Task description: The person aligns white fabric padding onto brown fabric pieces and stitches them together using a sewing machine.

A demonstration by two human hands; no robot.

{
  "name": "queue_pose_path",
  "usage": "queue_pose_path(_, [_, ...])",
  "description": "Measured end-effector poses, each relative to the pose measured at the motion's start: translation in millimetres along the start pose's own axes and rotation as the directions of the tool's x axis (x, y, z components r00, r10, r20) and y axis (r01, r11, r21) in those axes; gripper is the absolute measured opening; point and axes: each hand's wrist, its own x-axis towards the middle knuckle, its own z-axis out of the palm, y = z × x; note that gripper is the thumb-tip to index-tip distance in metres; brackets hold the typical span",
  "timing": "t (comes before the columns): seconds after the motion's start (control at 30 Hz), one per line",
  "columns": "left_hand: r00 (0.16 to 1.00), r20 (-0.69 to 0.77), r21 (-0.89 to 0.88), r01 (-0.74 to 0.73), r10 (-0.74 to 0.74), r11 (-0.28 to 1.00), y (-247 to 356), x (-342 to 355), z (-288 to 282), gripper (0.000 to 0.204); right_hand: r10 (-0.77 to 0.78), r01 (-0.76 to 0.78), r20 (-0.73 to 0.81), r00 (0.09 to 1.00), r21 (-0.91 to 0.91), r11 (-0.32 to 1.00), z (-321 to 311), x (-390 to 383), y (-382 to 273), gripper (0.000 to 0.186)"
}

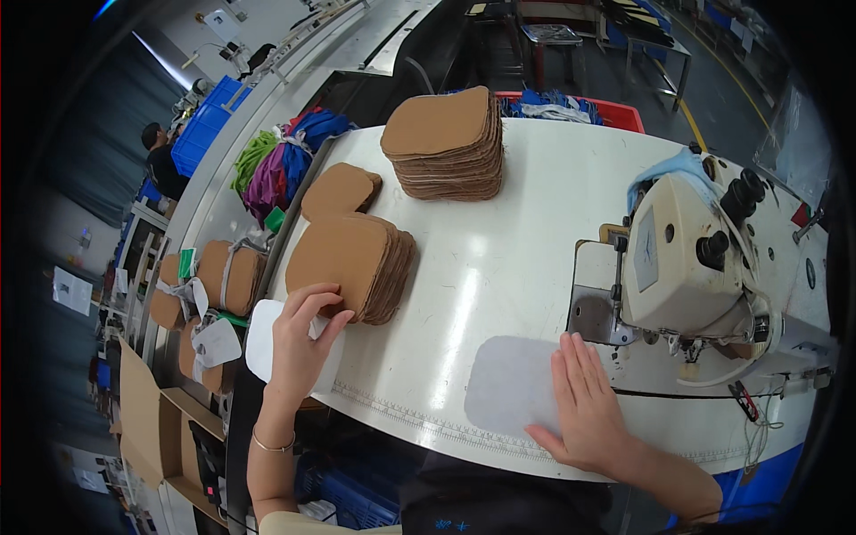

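Observation:
My right hand point(586, 406) lies flat with fingers stretched, pressing on the right side of a thin white rounded-square sheet point(504, 383) on the white table. My left hand point(306, 334) is at the near corner of a stack of brown rounded-square pieces point(343, 259). Its thumb and fingers are apart, with the fingertips touching the top piece at that corner. Beneath the left hand, partly covered by it, are white rounded pieces point(263, 337) at the table's left edge.
A sewing machine point(687, 259) stands at the right. Farther back are a taller brown stack point(446, 147) and a low brown pile point(334, 192). Tied brown bundles point(230, 276) and colourful cloth bundles point(290, 160) lie left. A red bin point(620, 116) sits behind the table; a person point(163, 165) is far left.

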Motion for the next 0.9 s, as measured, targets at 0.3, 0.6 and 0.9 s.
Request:
queue_pose_path(0.3, [0.975, -0.064, 0.238, -0.191, 0.212, 0.952, 1, 0, 9, 0.021, -0.031, 0.039, -0.121, 0.992, 0.059, 0.997, 0, -4, 1, 0.083])
queue_pose_path(0.6, [0.98, -0.026, 0.265, -0.182, 0.195, 0.947, 9, 1, 10, 0.023, -0.053, 0.059, -0.124, 0.991, 0.044, 0.997, -1, -5, 0, 0.08])
queue_pose_path(0.9, [0.994, -0.002, 0.088, -0.108, 0.109, 0.99, -6, 2, 0, 0.015, -0.058, 0.062, -0.13, 0.99, 0.027, 0.998, 1, -7, -1, 0.078])
